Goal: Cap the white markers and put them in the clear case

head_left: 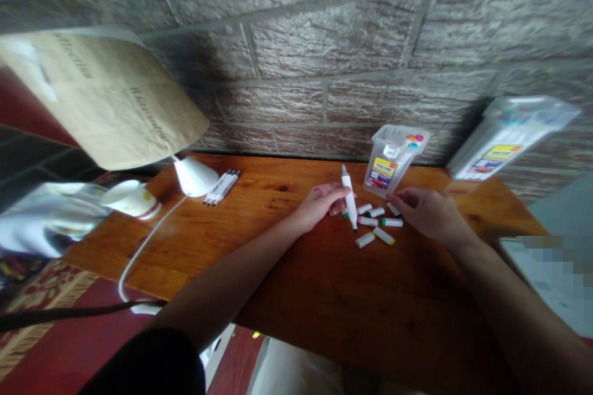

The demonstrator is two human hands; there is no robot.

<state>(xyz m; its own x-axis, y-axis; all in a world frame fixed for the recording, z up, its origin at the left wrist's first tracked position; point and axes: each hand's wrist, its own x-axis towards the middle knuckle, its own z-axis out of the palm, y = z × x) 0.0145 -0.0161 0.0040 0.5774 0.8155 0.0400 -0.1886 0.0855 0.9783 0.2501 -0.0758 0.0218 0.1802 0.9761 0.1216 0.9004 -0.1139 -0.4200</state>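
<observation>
My left hand (330, 199) grips a white marker (350, 200) between thumb and fingers, tilted nearly upright over the table. Both of its narrow ends show without caps, and the lower one is dark. My right hand (428, 213) has its fingers bent in a pinch at a white marker cap (393, 209), close to the foot of a clear plastic marker box (391, 160). Between the hands lie several loose caps, among them a green-ended one (392, 222) and a yellow-ended one (384, 236). A few orange, pink and blue-ended markers stand inside the box.
A second, fuller marker box (504, 142) stands at the right against the stone wall (296, 99). On the left are several white markers (222, 187), a lamp with a paper shade (125, 99), its white cord (148, 237), and a paper cup (132, 199) near the wooden table's (194, 241) edge.
</observation>
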